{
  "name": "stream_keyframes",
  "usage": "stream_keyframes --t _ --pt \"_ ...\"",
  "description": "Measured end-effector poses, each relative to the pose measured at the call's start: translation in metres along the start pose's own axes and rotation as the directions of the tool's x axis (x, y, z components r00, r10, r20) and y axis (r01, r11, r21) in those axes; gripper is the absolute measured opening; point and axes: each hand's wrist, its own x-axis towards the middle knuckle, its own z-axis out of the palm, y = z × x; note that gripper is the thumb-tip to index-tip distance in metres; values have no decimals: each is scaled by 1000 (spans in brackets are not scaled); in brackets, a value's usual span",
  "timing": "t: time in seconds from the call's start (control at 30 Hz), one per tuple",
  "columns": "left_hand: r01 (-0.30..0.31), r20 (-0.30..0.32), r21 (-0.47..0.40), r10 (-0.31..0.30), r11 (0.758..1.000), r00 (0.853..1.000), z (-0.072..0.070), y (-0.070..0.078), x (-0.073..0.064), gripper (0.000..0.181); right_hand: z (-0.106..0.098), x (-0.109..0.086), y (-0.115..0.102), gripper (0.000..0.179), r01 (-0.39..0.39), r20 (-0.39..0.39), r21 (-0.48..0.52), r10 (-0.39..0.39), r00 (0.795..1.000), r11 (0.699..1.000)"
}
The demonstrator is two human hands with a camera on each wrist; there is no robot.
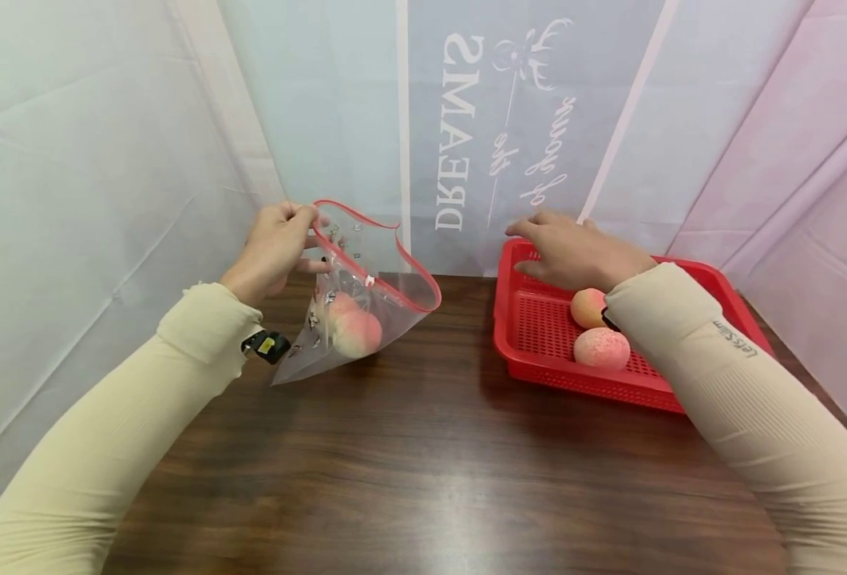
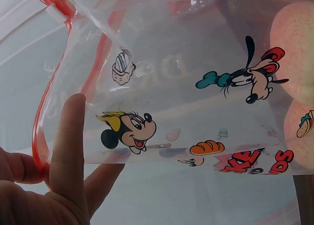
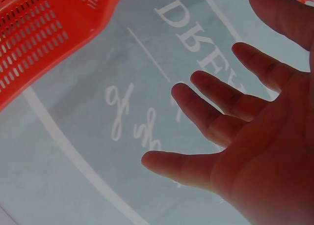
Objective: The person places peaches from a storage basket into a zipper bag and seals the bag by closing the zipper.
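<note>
My left hand pinches the red-edged rim of a clear zip bag between thumb and finger, on the left of the table. The bag's mouth gapes, and a white slider sits on the red zip. Through the plastic, two pinkish peaches show low in the bag; cartoon prints cover its side in the left wrist view. Over the far left part of a red basket is my right hand, holding nothing, its fingers spread in the right wrist view. Two more peaches lie in the basket, partly hidden by the right wrist.
The dark wooden table carries the bag and the basket. Behind it hangs a pale blue-grey cloth with white lettering. Light fabric walls close in the left and right sides.
</note>
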Motion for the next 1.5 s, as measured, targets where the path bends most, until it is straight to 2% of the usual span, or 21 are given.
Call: stream_keyframes --t 0.27,0.67,1.17,1.5 --pt "-2 2 5 2 1000 1000 -1 1 -1 20 7 -4 12 62 -15 7 21 15 1000 1000" --pt "3 13 -3 -3 1000 1000 -2 -1 -3 22 30 -17 39 60 -1 -13 -13 1 1000 1000" --pt "-7 19 -7 7 1000 1000 -2 -1 -5 20 41 -27 63 71 -101 51 96 96 994 990" --pt "11 3 -17 -11 1000 1000 -2 0 -5 20 48 -30 71 70 -75 67 42 72 995 996"
